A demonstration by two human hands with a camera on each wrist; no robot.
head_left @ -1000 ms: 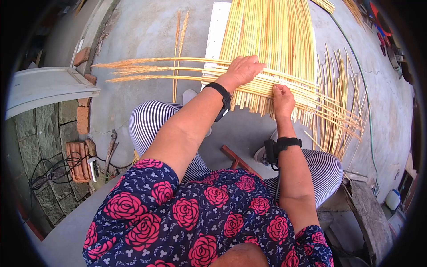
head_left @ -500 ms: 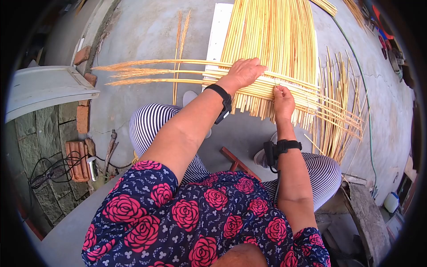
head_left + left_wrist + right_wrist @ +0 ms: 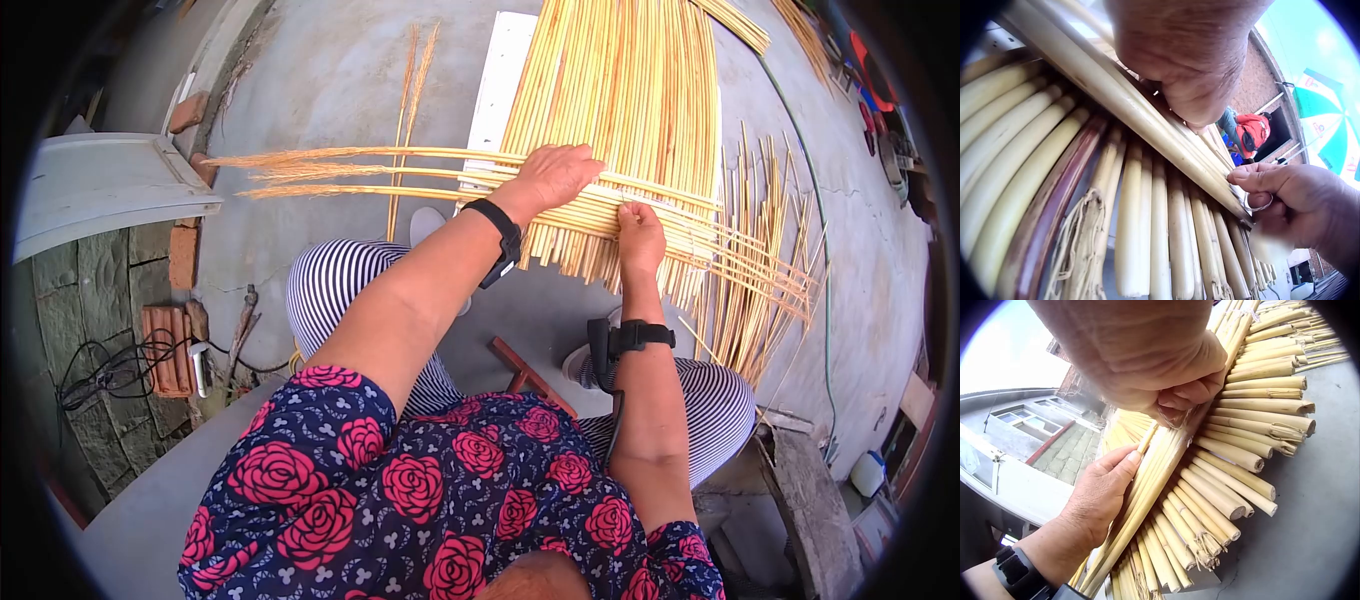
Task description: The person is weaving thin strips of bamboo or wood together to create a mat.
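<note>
A mat of long straight reed stalks (image 3: pixel 620 90) lies side by side on a white board (image 3: pixel 493 85). Several crosswise stalks (image 3: pixel 370 190) with feathery tops run over its near end. My left hand (image 3: pixel 558 180) holds these crosswise stalks from above, thumb laid along one in the right wrist view. To its right, my right hand (image 3: pixel 640 240) has its fingers curled at the lower edge of the crosswise stalks. By its fingertips a thin pale string (image 3: pixel 1259 206) loops in the left wrist view. Cut stalk ends (image 3: pixel 1235 509) stick out below in the right wrist view.
Loose thin stalks (image 3: pixel 765 250) lie to the right on the concrete floor. Two plumed stalks (image 3: pixel 408 120) lie left of the mat. A green hose (image 3: pixel 815 200) runs along the right. My striped knees (image 3: pixel 340 285) flank the mat's near end.
The head view has tilted slightly, so the mat sits a little lower and to the right. Both hands keep nearly the same places on the crosswise stalks.
</note>
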